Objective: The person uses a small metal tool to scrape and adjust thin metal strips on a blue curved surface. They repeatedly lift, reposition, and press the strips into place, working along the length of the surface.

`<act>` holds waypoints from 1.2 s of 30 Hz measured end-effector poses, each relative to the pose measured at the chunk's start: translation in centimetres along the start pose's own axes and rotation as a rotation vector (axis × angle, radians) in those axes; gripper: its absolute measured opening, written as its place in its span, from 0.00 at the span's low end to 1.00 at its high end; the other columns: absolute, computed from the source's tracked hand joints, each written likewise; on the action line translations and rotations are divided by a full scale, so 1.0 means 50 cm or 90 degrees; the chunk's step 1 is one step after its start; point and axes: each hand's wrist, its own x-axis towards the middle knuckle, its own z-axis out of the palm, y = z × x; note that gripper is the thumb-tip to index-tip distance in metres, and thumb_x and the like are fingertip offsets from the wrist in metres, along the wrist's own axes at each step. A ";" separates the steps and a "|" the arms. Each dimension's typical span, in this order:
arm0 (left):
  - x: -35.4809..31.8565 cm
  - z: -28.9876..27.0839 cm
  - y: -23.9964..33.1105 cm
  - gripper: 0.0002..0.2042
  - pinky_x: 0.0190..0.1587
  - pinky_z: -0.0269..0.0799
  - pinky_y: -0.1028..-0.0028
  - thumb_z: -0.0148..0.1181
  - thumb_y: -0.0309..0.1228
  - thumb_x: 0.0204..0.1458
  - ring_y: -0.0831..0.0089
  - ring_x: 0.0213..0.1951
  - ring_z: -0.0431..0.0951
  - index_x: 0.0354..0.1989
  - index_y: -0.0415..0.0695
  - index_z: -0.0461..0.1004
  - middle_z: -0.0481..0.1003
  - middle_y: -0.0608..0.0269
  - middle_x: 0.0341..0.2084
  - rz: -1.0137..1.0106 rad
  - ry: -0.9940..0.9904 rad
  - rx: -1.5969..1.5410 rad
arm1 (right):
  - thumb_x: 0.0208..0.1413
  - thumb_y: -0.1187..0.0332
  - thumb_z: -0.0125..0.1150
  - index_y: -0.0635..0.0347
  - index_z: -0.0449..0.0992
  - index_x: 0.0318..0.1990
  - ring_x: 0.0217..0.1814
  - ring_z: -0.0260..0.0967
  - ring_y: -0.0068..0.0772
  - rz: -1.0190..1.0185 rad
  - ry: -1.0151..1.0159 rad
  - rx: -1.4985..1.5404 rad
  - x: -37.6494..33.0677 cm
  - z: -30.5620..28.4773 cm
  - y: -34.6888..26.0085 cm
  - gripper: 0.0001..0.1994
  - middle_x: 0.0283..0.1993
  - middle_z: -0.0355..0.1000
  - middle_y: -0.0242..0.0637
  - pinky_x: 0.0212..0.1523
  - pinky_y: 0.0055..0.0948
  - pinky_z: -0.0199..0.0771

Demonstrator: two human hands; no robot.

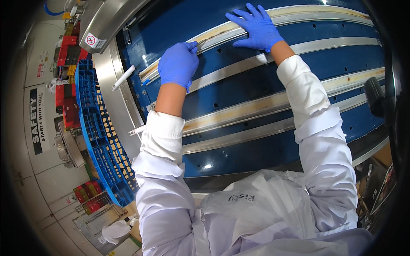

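Observation:
My left hand (178,66), in a blue glove, is closed around a thin pointed metal tool (202,43). Its tip lies at the farthest metal rail (299,15), which has a brownish, stained strip along it. Most of the tool is hidden in my fist, so its exact kind does not show. Farther right, my right hand (257,32), gloved in blue too, rests with fingers spread across that rail and the dark blue panel (252,158) beneath. A slim blue stick-like piece (147,81) lies by the rail's left end.
Nearer me, more metal rails (239,112) cross the panel, which has small round holes. White rods (124,78) stick out at the steel frame's left side. A black handle (374,96) stands at the right. Beyond the frame are a blue plastic pallet (95,132) and red bins (68,51).

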 end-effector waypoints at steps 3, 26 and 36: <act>0.011 0.031 -0.004 0.12 0.42 0.76 0.64 0.53 0.40 0.59 0.58 0.36 0.82 0.46 0.59 0.81 0.81 0.59 0.35 -0.003 0.024 0.028 | 0.49 0.35 0.58 0.27 0.53 0.71 0.78 0.41 0.49 -0.010 -0.025 0.011 0.009 0.012 -0.006 0.41 0.74 0.52 0.28 0.76 0.51 0.34; 0.030 0.006 0.039 0.12 0.41 0.75 0.66 0.56 0.42 0.57 0.59 0.37 0.81 0.45 0.58 0.82 0.81 0.57 0.36 -0.060 -0.045 0.001 | 0.49 0.43 0.64 0.31 0.56 0.70 0.79 0.37 0.47 -0.028 -0.029 0.107 0.004 0.011 0.011 0.39 0.74 0.52 0.27 0.76 0.49 0.31; 0.031 0.017 0.051 0.11 0.39 0.76 0.64 0.57 0.41 0.57 0.59 0.31 0.82 0.44 0.57 0.82 0.81 0.56 0.31 -0.016 -0.003 0.016 | 0.51 0.42 0.62 0.30 0.56 0.70 0.79 0.37 0.47 -0.033 -0.035 0.079 0.005 0.010 0.012 0.38 0.74 0.52 0.26 0.76 0.49 0.31</act>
